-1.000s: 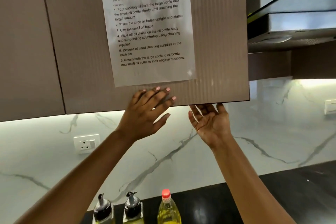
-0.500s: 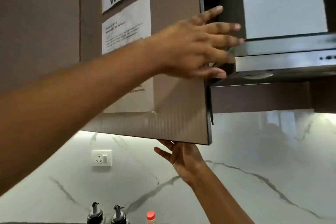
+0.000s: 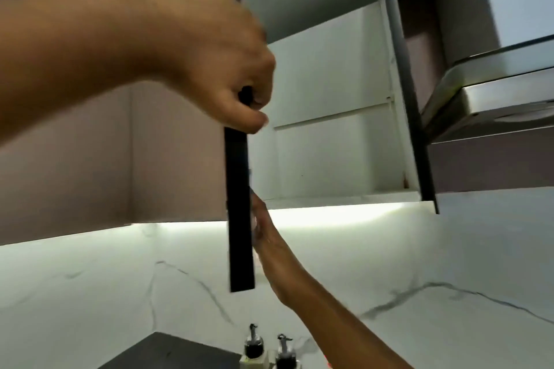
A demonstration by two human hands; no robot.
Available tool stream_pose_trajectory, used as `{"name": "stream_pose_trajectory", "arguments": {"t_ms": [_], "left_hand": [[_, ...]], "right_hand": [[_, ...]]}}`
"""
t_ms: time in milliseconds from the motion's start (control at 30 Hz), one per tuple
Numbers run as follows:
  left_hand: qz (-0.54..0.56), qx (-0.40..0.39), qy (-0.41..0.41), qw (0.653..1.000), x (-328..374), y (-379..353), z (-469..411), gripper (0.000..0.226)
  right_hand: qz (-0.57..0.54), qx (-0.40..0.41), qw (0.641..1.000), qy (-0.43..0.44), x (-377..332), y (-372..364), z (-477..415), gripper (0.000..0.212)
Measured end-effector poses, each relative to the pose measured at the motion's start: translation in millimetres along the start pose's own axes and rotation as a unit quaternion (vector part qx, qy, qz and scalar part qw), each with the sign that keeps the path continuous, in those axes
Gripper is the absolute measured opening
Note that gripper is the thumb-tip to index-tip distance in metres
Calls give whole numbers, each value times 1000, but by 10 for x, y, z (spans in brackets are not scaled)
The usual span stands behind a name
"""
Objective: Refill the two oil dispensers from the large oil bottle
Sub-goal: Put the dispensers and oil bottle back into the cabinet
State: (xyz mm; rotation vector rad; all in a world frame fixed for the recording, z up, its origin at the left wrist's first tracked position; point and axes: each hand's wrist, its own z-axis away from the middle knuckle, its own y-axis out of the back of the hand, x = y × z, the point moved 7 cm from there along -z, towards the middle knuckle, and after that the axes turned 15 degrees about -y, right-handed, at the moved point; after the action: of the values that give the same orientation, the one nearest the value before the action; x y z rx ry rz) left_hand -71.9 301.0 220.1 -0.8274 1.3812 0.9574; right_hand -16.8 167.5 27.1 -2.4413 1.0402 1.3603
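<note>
Left hand (image 3: 227, 78): raised high, fingers and thumb curled tight round the edge of the door (image 3: 239, 204); blurred.
Right hand (image 3: 269, 243): lower down, fingers straight and pointing up, lying along the door's inner side near its bottom corner; the door hides part of them, so I cannot tell whether they press on it.
Door: swung out and seen edge-on as a thin dark strip, running from the left hand down to well above the counter (image 3: 168, 353).
Cabinet (image 3: 329, 144): open, white inside, with two shelves seen from underneath; from this low angle I cannot tell what stands on them.
Dispensers: two, side by side and just apart on the counter, against the marble wall (image 3: 120, 278), at the bottom of the view, just left of the right forearm.
Left dispenser (image 3: 254, 344): upright, dark collar and metal pour spout; its pale body is cut off by the frame, so the oil level cannot be told.
Right dispenser (image 3: 284, 349): upright, with the same dark top and spout; its body is likewise cut off.
Large bottle: only a red speck shows by the forearm at the bottom edge; I cannot tell if it is the cap.
Hood (image 3: 494, 90): steel, right of the cabinet.
</note>
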Motion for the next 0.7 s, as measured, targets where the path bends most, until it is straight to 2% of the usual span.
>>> {"name": "stream_pose_trajectory", "arguments": {"t_ms": [133,267,467,600,700], "left_hand": [[32,-209,61,975,48,-473,427,88],[41,-322,68,943,187,-1112,802,63],[33,-319,107,941,122,-1894,1395,67],[60,-282,133,948,147,-2415,1689,72],[88,-278,176,940,215,-2827,1935,72]], "right_hand": [[46,4,998,47,-72,-482,-355,81],[51,0,996,78,-53,-790,-724,68],[143,65,981,116,10,-1117,-1253,78],[215,80,963,142,146,-1331,-1532,80],[272,85,945,160,271,-1450,-1739,77]]}}
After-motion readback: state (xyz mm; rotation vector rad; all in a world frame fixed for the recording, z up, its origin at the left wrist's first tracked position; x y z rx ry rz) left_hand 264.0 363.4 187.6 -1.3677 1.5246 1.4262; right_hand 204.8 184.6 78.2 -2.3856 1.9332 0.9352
